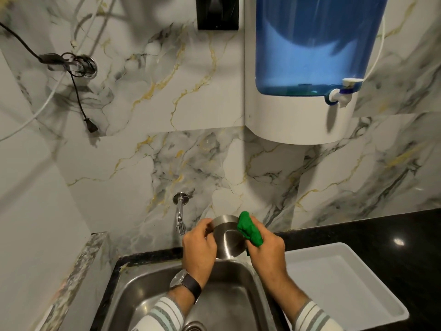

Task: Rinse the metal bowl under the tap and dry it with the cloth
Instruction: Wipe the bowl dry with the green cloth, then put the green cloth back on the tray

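Note:
I hold a metal bowl (pixel 228 237) above the back edge of the steel sink (pixel 229 297), tilted with its outer side toward me. My left hand (pixel 199 247) grips its left rim. My right hand (pixel 267 250) clutches a bunched green cloth (pixel 249 229) pressed against the bowl's right side. The chrome tap (pixel 180 215) sticks out of the wall just left of the bowl. No water runs from it.
A white tray (pixel 338 283) lies on the black counter (pixel 381 232) right of the sink. A blue water purifier (pixel 307 63) hangs on the marble wall above. A black cord and plug (pixel 89 125) dangle at upper left.

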`<state>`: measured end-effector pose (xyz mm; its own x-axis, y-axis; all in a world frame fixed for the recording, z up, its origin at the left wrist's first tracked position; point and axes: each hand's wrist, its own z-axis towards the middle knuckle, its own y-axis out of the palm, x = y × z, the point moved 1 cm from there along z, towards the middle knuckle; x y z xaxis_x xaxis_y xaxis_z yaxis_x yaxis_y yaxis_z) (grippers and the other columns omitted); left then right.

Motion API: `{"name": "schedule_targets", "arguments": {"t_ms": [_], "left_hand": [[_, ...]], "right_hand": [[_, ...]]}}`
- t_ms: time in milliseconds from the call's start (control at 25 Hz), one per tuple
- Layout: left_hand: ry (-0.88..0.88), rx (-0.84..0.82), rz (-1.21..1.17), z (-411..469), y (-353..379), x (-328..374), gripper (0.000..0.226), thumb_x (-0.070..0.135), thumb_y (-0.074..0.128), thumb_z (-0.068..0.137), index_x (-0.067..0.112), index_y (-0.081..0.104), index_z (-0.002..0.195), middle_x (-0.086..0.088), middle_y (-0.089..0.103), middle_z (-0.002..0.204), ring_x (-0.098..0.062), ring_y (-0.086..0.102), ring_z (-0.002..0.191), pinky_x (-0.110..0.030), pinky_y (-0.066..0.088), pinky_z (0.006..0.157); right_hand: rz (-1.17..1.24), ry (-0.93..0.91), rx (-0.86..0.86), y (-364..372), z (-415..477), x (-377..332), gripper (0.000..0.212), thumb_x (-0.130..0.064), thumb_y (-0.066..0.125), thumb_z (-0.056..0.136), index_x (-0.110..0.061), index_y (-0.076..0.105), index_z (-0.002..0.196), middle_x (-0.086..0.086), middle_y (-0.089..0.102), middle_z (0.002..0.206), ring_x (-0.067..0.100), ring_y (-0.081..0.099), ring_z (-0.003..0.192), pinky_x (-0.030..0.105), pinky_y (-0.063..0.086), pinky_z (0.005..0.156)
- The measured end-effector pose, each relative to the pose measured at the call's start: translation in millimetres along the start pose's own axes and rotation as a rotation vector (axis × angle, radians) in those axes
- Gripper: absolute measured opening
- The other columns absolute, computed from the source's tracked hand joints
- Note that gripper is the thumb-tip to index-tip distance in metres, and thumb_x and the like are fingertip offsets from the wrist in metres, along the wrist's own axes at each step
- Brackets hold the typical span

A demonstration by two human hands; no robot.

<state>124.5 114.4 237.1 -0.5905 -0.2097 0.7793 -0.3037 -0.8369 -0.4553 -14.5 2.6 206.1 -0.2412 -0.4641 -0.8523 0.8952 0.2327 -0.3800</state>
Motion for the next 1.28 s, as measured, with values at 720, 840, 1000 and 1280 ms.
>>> {"name": "schedule_targets", "arguments": {"t_ms": [720, 840, 1000, 1280], "left_hand": [[-0.195, 0.003, -0.078, -7.4, 17.6, -27.8, 0.017, 0.015, 0.076, 0.096, 0.003, 0.084, 0.106, -0.019, 0.084, 0.093, -0.037, 0.077, 0.091, -0.046, 0.060, 0.085], [-0.208, -0.032, -0.003, -9.1, 21.2, -39.1, 0.020, 0.015, 0.075, 0.097, 0.001, 0.084, 0.107, -0.026, 0.082, 0.093, -0.042, 0.076, 0.091, -0.048, 0.058, 0.084], [-0.291, -0.091, -0.015, -11.6, 30.1, -40.9, 0.019, 0.016, 0.075, 0.097, -0.001, 0.083, 0.102, -0.025, 0.080, 0.086, -0.039, 0.073, 0.083, -0.044, 0.057, 0.078], [-0.304, -0.208, -0.012, -18.6, 62.8, -27.5, 0.019, 0.015, 0.074, 0.098, -0.001, 0.083, 0.095, -0.011, 0.069, 0.067, -0.031, 0.065, 0.073, -0.035, 0.051, 0.072]], "right_hand": [[1.028, 0.865, -0.579, -7.3, -44.1, 56.0, 0.041, -0.008, 0.074, 0.094, 0.002, 0.069, 0.133, 0.031, 0.066, 0.138, 0.038, 0.076, 0.108, 0.051, 0.064, 0.091], [0.931, 0.916, -0.527, -37.1, -59.7, 108.2, 0.034, 0.015, 0.069, 0.087, 0.008, 0.074, 0.120, 0.037, 0.068, 0.130, 0.042, 0.075, 0.105, 0.050, 0.066, 0.086], [0.941, 0.976, -0.371, -85.2, -47.8, 156.1, 0.038, 0.023, 0.057, 0.088, 0.011, 0.073, 0.121, 0.040, 0.062, 0.136, 0.044, 0.074, 0.107, 0.054, 0.056, 0.098], [0.585, 1.142, -0.086, -174.4, 2.2, 226.5, 0.038, 0.006, 0.059, 0.099, 0.002, 0.059, 0.137, 0.029, 0.076, 0.118, 0.041, 0.075, 0.104, 0.054, 0.067, 0.076]]}}
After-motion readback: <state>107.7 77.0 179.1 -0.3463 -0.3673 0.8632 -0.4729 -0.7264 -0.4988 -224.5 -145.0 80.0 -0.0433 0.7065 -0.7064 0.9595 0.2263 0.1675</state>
